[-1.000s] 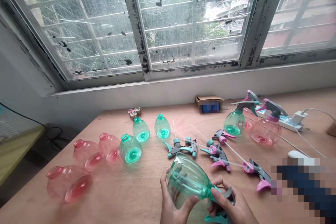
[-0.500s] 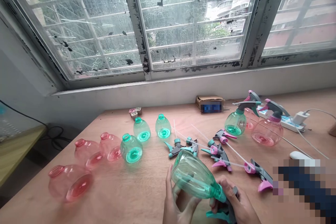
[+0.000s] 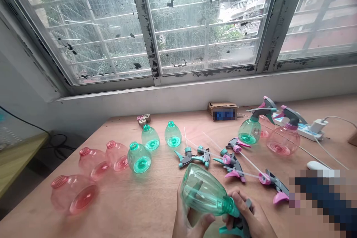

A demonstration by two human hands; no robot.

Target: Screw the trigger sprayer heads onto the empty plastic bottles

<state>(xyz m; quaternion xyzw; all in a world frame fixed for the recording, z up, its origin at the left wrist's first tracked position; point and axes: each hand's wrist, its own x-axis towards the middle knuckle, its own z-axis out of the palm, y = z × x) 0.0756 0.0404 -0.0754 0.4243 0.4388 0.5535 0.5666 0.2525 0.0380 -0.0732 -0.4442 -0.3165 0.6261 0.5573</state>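
A clear green spray bottle (image 3: 205, 187) lies tilted in the air near the table's front edge, its neck pointing down to the right. My left hand (image 3: 189, 217) is closed around the bottle's body from below and the left. At the neck, my right hand (image 3: 252, 214) grips the grey and teal trigger sprayer (image 3: 241, 227), whose collar sits against the bottle mouth. The thin tube shows inside the bottle. How far the collar is threaded I cannot tell.
Open pink bottles (image 3: 75, 195) and green bottles (image 3: 139, 158) stand at the left. Loose trigger sprayers (image 3: 232, 165) with tubes lie beyond my hands. Assembled spray bottles (image 3: 283, 139), a power strip (image 3: 309, 131) and a white mouse (image 3: 320, 167) are on the right. A small box (image 3: 223, 111) stands by the wall.
The bottle's body has turned and dipped slightly in my hands. My left thumb has shifted up against the bottle. My right hand stays at the sprayer.
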